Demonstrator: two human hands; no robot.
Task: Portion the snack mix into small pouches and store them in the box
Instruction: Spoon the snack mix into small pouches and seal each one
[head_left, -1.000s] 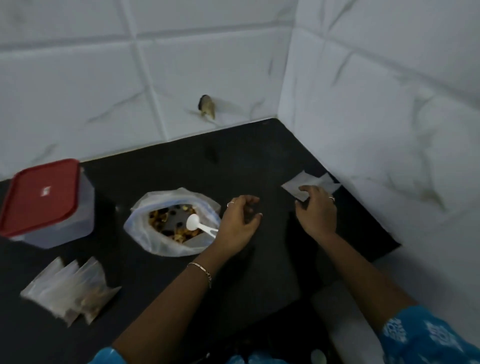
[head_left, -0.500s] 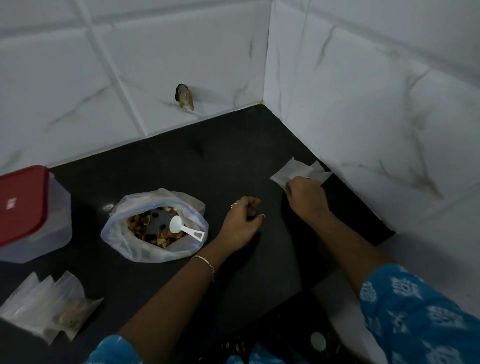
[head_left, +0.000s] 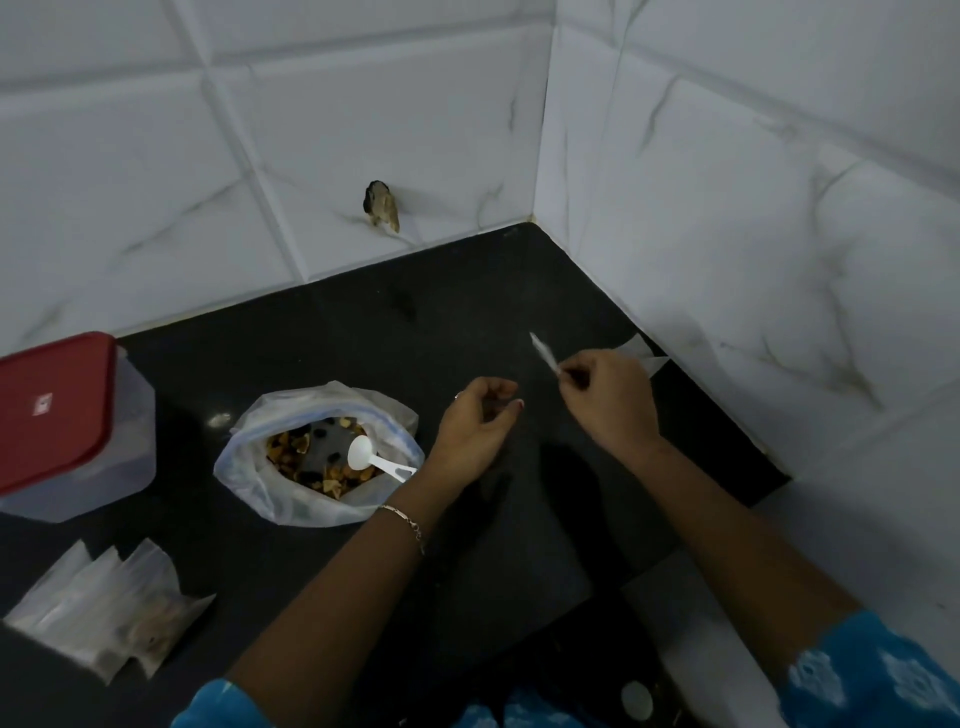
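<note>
Right grip (head_left: 608, 402) pinches an empty pouch (head_left: 543, 353) (edge-on); left grip (head_left: 478, 423), loosely curled and empty, sits nearer the spoon (head_left: 376, 460), just leftward.

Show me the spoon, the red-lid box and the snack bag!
spoon (head_left: 359, 453), head view, on its bowl.
box (head_left: 52, 413), head view, on its red lid.
snack bag (head_left: 241, 470), head view, on its left plastic side.

Red lid (head_left: 49, 410): small white label, text unreadable
</note>
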